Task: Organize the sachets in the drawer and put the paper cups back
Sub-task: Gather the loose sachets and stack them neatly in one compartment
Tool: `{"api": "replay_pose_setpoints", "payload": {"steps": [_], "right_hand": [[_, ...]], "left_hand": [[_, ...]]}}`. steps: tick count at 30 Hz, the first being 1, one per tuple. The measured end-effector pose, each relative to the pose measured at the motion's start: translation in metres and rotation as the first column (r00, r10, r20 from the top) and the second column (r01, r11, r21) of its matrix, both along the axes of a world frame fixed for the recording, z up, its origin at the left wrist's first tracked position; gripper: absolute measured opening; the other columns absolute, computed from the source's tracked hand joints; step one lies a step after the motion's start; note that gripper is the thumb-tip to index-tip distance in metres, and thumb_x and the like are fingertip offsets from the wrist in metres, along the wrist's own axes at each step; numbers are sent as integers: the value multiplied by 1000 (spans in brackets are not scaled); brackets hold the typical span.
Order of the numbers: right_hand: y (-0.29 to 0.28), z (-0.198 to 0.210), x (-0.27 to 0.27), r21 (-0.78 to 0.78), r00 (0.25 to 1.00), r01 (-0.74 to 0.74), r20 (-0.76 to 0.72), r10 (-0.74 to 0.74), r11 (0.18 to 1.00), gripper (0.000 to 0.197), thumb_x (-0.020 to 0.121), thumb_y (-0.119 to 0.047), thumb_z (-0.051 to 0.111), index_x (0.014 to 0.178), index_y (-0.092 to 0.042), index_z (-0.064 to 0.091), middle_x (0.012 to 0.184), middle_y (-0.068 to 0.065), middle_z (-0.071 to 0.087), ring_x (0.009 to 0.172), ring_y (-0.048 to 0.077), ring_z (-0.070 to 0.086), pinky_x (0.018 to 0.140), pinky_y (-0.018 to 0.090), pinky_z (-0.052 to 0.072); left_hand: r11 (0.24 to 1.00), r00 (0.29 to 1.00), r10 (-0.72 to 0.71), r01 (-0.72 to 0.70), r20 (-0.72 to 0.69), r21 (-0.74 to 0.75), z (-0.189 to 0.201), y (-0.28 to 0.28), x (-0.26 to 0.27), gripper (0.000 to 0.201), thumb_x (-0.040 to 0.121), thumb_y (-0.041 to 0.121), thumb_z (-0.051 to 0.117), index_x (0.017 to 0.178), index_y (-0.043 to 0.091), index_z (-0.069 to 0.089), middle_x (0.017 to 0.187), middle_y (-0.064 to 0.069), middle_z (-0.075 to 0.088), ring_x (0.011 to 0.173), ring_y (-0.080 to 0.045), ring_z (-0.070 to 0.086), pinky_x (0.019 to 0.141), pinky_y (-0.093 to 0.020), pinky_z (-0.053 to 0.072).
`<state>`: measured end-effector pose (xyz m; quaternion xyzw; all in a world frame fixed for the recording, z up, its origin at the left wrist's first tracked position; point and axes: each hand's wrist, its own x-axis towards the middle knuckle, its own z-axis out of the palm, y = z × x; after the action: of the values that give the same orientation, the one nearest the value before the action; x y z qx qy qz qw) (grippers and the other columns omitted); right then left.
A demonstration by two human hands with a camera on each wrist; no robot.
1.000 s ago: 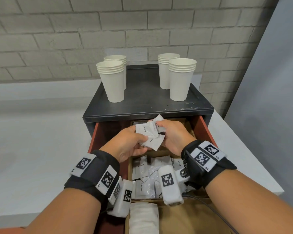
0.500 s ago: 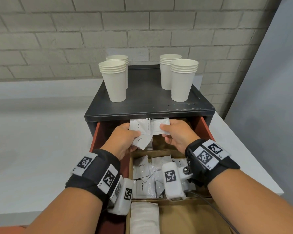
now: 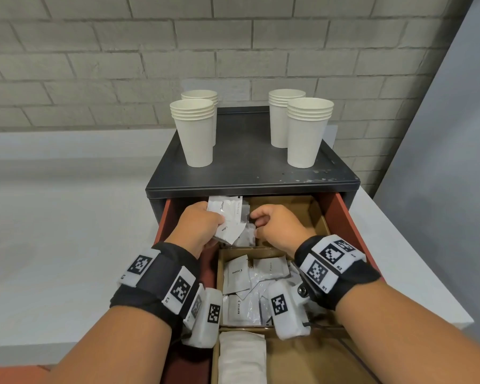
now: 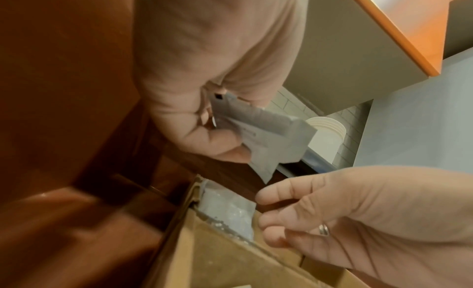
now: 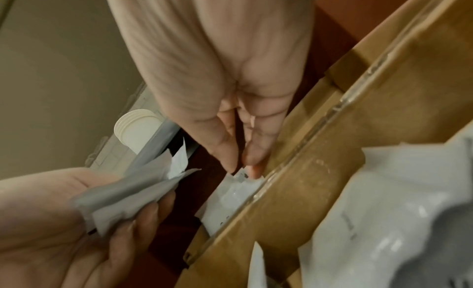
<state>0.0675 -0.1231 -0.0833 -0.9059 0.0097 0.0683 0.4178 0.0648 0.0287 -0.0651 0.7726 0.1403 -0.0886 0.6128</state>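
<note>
Head view looks down on a red drawer pulled out from under a black cabinet that stands on a white tabletop. Four stacks of paper cups stand upright on the cabinet top, two to the left and two to the right. The left hand is over the drawer's back left corner, its fingers curled round a fanned bunch of white coffee sachets; the left wrist view shows the thumb pressed on the bunch. The right hand is just beside it over the rear cardboard compartment, apart from the held bunch, with its fingers reaching down together. In the right wrist view their tips touch or pinch the top edge of a sachet standing against that compartment's near wall; whether they actually grip it I cannot tell. The middle compartment holds a loose heap of white cream sachets, partly hidden by the wrist cameras. A white packet lies in the nearest compartment.
</note>
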Motion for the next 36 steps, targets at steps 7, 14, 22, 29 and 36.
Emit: {"api": "replay_pose_setpoints", "payload": {"steps": [7,14,22,29,36], "right_hand": [[1,-2,2,89,988,59,-151,-45,994,30,86,3,52,114,1,62,117,20,62,99,24,60,93,36,51],[4,0,-1,273,958,53,-286,28,961,38,85,8,49,123,11,51,128,30,53,115,37,57,90,33,50],[2,22,-12,439,986,111,-162,-43,892,23,93,-22,55,111,-8,61,112,11,65,87,15,60,71,22,50],[-3,10,-1,237,974,215,25,-227,948,7,85,-10,63,79,-13,62,85,2,62,80,17,59,69,28,50],[7,17,-12,324,996,-11,-78,39,946,18,85,-15,58,70,-12,51,80,10,50,77,22,50,67,31,42]], "left_hand": [[999,1000,-18,18,0,43,-1,-1,0,31,94,7,51,124,13,53,122,-13,63,92,-22,61,55,-23,44],[997,999,-33,33,2,69,0,-2,-2,31,94,8,51,125,13,52,124,-13,62,93,-21,61,56,-22,45],[956,976,-217,215,-12,201,1,-6,-6,31,91,6,55,122,8,55,117,-14,62,91,-22,60,58,-21,46],[950,981,-192,190,-17,247,-3,-4,-6,18,89,0,55,102,12,57,101,-8,57,89,-22,59,55,-21,48],[948,963,-267,255,41,191,-3,-6,-7,21,86,-2,57,75,16,56,80,-7,59,64,-15,56,46,-18,44]]}}
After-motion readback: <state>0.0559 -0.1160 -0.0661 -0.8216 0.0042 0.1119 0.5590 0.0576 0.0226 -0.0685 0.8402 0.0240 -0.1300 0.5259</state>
